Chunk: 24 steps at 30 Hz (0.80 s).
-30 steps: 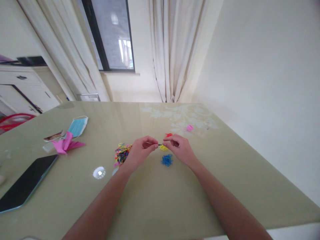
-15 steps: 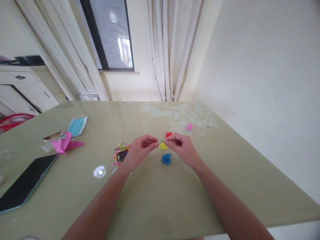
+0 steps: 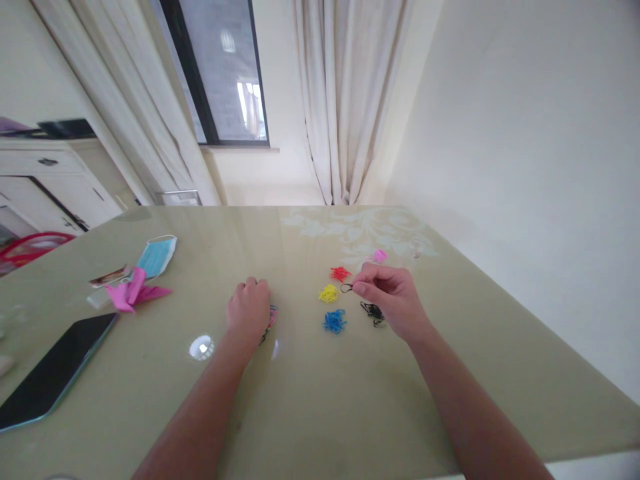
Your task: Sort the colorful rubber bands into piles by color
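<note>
Between the thumb and fingertips of my right hand, a small black rubber band is pinched above the table. Below that hand lies a heap of black rubber bands, partly covered by it. My left hand is curled down over a mixed-colour pile of rubber bands; its fingertips are hidden, and only the pile's right edge shows. Separate heaps lie between the hands: red rubber bands, yellow rubber bands and blue rubber bands. Pink rubber bands sit farther back.
On the left of the glossy table are a dark phone or tablet, a pink folded-paper shape and a blue face mask. A light reflection shows near my left forearm. A wall borders the right side.
My hands have parted. The left moved left and down over the mixed pile; the right shifted right with the black band, uncovering the yellow heap and part of the black one.
</note>
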Each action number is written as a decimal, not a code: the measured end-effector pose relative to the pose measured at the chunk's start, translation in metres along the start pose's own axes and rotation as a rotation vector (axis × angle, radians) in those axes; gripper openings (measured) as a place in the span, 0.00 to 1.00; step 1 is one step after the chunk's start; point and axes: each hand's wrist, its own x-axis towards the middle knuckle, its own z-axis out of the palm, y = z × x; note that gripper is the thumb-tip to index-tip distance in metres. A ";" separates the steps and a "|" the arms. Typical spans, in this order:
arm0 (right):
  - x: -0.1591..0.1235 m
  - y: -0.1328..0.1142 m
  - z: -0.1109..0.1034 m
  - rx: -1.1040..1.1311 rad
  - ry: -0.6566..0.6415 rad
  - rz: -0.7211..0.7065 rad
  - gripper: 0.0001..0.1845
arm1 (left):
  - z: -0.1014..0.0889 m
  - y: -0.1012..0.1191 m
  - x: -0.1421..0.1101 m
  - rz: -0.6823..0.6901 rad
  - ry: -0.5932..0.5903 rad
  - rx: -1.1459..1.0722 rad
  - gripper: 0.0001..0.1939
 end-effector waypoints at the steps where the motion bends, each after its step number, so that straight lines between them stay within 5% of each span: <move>1: 0.000 -0.001 -0.001 -0.017 -0.004 0.004 0.13 | -0.001 0.000 0.001 0.004 0.001 -0.008 0.17; 11: 0.010 0.011 -0.062 -0.529 -0.365 0.341 0.17 | -0.006 0.003 0.001 0.035 0.118 -0.080 0.19; 19: 0.013 0.036 -0.084 -0.812 -0.329 0.440 0.11 | -0.001 0.001 0.004 0.040 0.138 -0.136 0.20; 24: 0.015 0.036 -0.076 -0.875 -0.220 0.372 0.20 | -0.001 0.001 0.004 0.044 0.124 -0.172 0.19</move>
